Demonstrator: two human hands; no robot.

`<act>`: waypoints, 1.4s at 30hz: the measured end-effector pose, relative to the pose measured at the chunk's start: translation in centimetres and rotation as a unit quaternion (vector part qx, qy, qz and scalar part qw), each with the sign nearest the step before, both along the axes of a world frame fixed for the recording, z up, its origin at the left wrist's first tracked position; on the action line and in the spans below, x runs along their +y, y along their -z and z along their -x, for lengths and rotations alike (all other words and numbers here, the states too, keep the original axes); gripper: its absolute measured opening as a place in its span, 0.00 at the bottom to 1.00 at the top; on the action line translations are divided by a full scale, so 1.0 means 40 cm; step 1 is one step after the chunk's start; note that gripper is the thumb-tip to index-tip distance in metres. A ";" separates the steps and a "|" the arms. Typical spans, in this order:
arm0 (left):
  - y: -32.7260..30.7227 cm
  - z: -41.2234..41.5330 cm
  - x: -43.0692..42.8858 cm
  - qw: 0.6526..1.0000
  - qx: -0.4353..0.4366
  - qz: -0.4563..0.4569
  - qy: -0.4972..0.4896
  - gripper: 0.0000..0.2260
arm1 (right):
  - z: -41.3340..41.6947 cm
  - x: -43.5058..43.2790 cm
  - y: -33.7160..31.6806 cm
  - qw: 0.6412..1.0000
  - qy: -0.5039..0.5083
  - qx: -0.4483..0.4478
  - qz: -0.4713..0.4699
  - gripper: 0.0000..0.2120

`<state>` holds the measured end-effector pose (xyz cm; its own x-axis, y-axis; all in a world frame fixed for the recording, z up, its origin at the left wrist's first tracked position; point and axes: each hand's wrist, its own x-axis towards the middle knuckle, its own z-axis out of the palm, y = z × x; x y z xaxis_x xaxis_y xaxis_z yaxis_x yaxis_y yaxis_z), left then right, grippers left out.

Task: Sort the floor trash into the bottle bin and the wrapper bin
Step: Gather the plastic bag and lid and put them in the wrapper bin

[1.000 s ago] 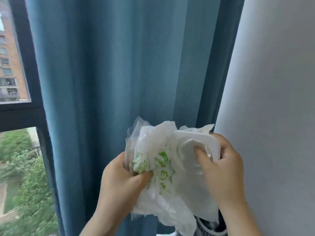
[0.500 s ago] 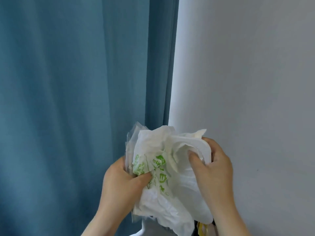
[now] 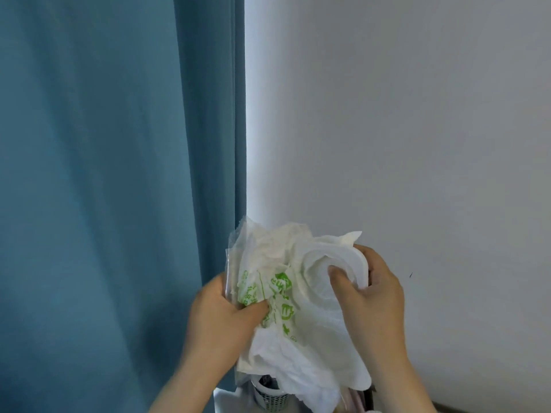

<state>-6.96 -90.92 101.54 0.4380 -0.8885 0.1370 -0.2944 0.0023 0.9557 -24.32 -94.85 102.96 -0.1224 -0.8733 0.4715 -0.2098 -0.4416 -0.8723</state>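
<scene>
Basket (image 3: 270, 397) mostly hidden behind crumpled wrappers (image 3: 316, 321)

- The left forearm (image 3: 185, 386) and right forearm (image 3: 408, 383) are cut off by the bottom edge.
- The left hand (image 3: 220, 317) has its fingers hidden behind the crumpled wrapper bundle (image 3: 298, 338); only the thumb shows.
- The right hand (image 3: 369, 296) has its fingertips tucked out of sight behind the bundle.
- Green print on the bundle is creased and unreadable.
- A white mesh basket (image 3: 271, 399) is mostly covered by the bundle, and its dark contents are unclear.
- A dark mark (image 3: 411, 275) on the wall (image 3: 417, 144) is too small to identify.
</scene>
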 end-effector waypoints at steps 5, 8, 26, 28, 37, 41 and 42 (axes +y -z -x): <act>0.032 -0.051 -0.145 0.999 0.001 -0.034 0.025 0.10 | -0.041 -0.109 0.029 0.999 0.037 0.019 -0.020 0.13; 0.064 -0.053 -0.221 0.998 0.000 -0.044 0.033 0.10 | -0.041 -0.177 0.063 0.998 0.047 0.029 -0.043 0.13; 0.269 0.115 -0.778 0.988 -0.046 -0.142 0.034 0.09 | 0.199 -0.773 0.244 0.988 0.023 0.082 -0.127 0.11; 0.306 0.133 -0.817 0.985 -0.048 -0.163 0.031 0.09 | 0.233 -0.824 0.278 0.986 0.027 0.085 -0.144 0.12; 0.506 0.182 -0.942 0.960 -0.078 -0.266 0.033 0.08 | 0.362 -0.946 0.495 0.958 0.074 0.131 -0.245 0.10; 0.621 0.196 -0.991 0.944 -0.095 -0.310 0.058 0.10 | 0.406 -0.965 0.622 0.936 0.111 0.142 -0.303 0.07; 0.651 0.198 -1.002 0.941 -0.095 -0.318 0.062 0.11 | 0.415 -0.969 0.654 0.929 0.122 0.146 -0.316 0.06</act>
<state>-14.88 -131.01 75.48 0.3461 -0.8600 -0.3749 -0.4961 -0.5070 0.7049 -40.94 -133.59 76.81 -0.3000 -0.9503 -0.0828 -0.5050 0.2318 -0.8314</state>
